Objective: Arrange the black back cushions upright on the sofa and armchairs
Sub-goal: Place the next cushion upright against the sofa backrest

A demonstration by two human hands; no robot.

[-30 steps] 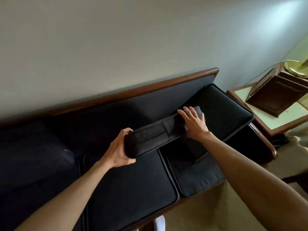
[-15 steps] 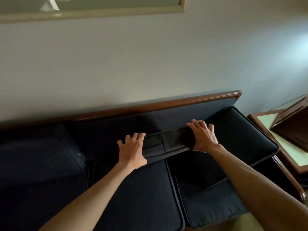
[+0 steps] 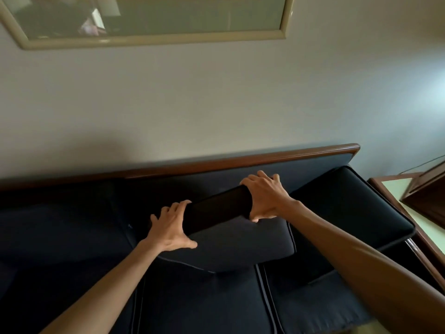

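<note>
Left hand [image 3: 171, 229] and right hand [image 3: 266, 198] clamp black back cushion [image 3: 231, 239] top edge, fingertips hidden behind; its base against the sofa [image 3: 72, 237] indistinct

One sofa [image 3: 240, 162] carrying three black back cushions [image 3: 231, 244], two seat cushions [image 3: 204, 304] in view, two hands [image 3: 172, 229], one framed picture [image 3: 154, 41], and one side surface [image 3: 397, 189].

back cushion [image 3: 231, 239] on sofa [image 3: 192, 304] middle | second cushion [image 3: 349, 213] right | side table [image 3: 395, 189] beyond
</note>
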